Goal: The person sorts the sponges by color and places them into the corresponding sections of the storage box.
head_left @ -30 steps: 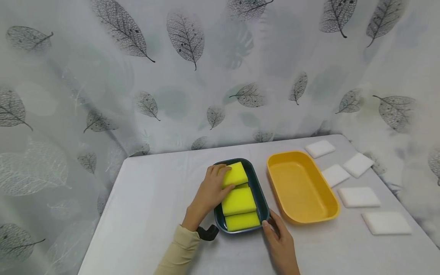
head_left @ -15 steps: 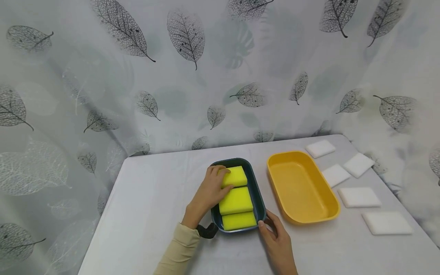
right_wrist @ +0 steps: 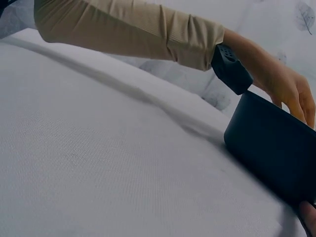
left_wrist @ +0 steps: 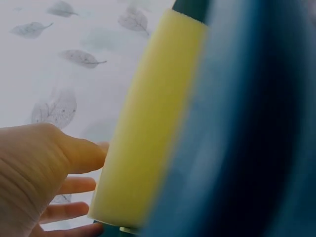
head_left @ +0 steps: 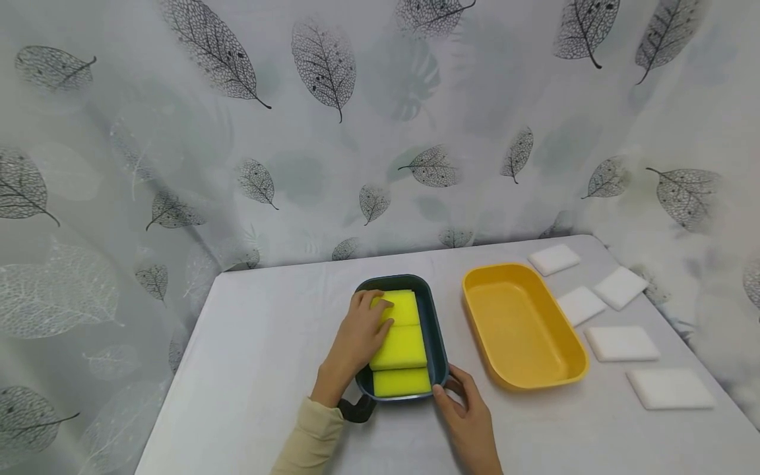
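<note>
Three bright yellow sponges (head_left: 404, 346) show in a dark teal tray (head_left: 439, 333) on the left of the table's middle, ranked from far to near. The left hand (head_left: 360, 336) reaches in over the tray's left side, palm down, its fingers slightly bent on the far sponge and its thumb along the middle one; they are spread and relaxed, laid against the foam. The right hand (head_left: 469, 415) comes from the near side and grips the tray's near right corner, thumb at the near rim and fingers around the right side. The sponges are flat-topped, smooth-faced blocks with soft edges; the far and middle ones meet closely, while the near one sits lower. A beige sleeve (head_left: 311, 432) covers the left forearm, and a black wrist device (head_left: 357, 409) shows just beside the tray's near left corner. Right of the teal tray stands an orange-yellow tray (head_left: 519, 384), with five white pads (head_left: 622, 344) lying flat beyond its right side. All rest on a white-covered table (head_left: 255, 343) before a leaf-printed backdrop (head_left: 332, 158).
</note>
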The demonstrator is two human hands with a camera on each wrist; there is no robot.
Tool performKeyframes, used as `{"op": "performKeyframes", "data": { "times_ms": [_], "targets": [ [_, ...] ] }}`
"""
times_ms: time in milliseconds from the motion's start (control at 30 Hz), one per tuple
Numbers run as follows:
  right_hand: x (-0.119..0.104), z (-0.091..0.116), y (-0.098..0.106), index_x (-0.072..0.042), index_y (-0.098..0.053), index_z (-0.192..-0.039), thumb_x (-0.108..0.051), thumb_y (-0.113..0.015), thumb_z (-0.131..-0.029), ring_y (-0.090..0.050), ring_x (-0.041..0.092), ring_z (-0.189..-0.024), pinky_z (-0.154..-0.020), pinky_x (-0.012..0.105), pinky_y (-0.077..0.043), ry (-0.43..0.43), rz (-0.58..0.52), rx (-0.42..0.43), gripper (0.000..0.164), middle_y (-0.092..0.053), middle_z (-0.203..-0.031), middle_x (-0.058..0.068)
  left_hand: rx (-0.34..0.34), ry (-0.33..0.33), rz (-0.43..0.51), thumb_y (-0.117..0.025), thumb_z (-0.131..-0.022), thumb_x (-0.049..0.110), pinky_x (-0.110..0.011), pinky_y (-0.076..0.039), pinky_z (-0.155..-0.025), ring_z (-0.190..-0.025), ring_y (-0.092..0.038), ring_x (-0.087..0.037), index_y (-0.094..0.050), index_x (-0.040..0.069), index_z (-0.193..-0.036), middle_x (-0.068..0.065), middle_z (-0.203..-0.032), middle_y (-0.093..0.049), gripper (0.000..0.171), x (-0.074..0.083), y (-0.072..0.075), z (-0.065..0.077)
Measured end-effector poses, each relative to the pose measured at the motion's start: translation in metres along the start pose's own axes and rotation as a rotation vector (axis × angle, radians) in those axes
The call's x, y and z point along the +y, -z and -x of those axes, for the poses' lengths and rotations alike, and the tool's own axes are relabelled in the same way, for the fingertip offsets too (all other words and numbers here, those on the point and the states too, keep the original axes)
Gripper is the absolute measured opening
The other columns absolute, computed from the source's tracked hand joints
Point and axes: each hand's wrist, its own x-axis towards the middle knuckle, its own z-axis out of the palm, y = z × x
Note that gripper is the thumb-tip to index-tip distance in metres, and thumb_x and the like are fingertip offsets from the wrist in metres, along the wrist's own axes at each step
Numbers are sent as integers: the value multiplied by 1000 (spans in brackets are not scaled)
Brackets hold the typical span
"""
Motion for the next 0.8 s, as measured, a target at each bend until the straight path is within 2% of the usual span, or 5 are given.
{"op": "performKeyframes", "data": {
  "times_ms": [233, 433, 600, 700, 800],
  "targets": [
    [3, -3, -2, -21, -53, -146, -40, -73, -98, -62, 29, -130, -96, 22, -57, 7, -1, -15, 55, -59, -146, 15, 77, 25, -23, -68, -102, 22, -47, -54, -108, -132, -53, -32, -72, 12, -121, -10, -140, -62, 23, 5, 0, 6],
    [5, -8, 8, -22, -55, -145, -38, -73, -97, -62, 18, -127, -95, 17, -56, 6, -13, -76, 54, -61, -144, 8, 164, 37, 42, -69, -100, 18, -48, -52, -110, -129, -55, -29, -74, 15, -120, -6, -135, -66, 21, 21, 3, 14],
    [3, -10, 28, -18, -55, -147, -27, -71, -99, -64, 7, -121, -95, 16, -56, 62, 9, -159, 51, -60, -147, 8, 216, 4, 223, -69, -99, 13, -43, -54, -109, -127, -59, -23, -71, 17, -123, -2, -133, -67, 25, 42, 2, 20],
    [2, -9, 44, -15, -54, -147, -22, -71, -100, -66, 7, -120, -95, 16, -56, 77, 50, -212, 51, -59, -149, 9, 202, -10, 379, -67, -101, 13, -38, -57, -104, -124, -60, -20, -67, 17, -130, 1, -135, -66, 30, 55, -1, 24],
    [-1, -7, 62, -16, -53, -148, -23, -70, -100, -65, 8, -121, -96, 14, -55, 60, 103, -280, 51, -59, -148, 7, 173, -20, 526, -65, -102, 10, -33, -59, -98, -120, -62, -21, -64, 17, -135, 2, -134, -66, 34, 67, -5, 28]
  ]
}}
